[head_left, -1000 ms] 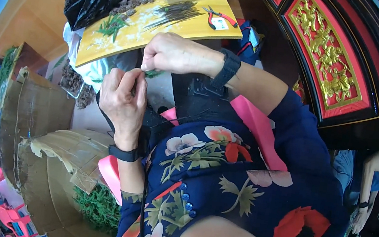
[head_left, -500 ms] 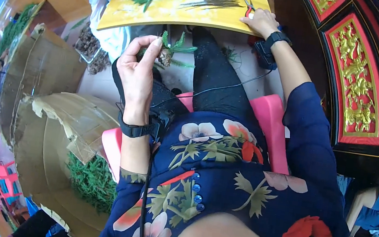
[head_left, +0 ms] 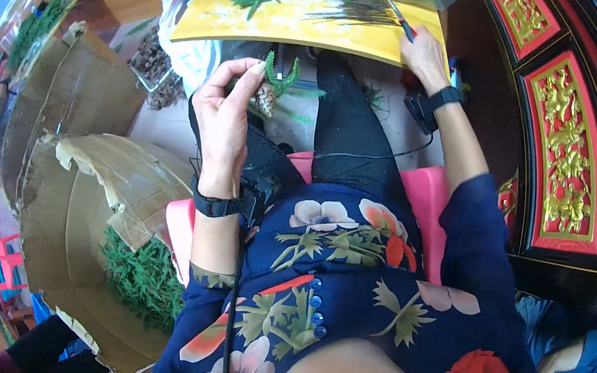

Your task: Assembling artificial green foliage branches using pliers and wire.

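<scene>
Glossy yellow board [head_left: 313, 24], torn matt cardboard box [head_left: 86, 179], rough pinecone [head_left: 266, 98]

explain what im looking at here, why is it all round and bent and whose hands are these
This is one picture from a wide fisheye camera worn on a person's head, looking down, so straight edges curve. The hands are the wearer's own. The left hand holds a small brown pine cone with green plastic sprigs above the lap. The right hand reaches out to the yellow board ahead, touching red-handled scissors. More green sprigs and dark wires lie on that board. To the left stands a torn cardboard box holding green sprigs.
</scene>
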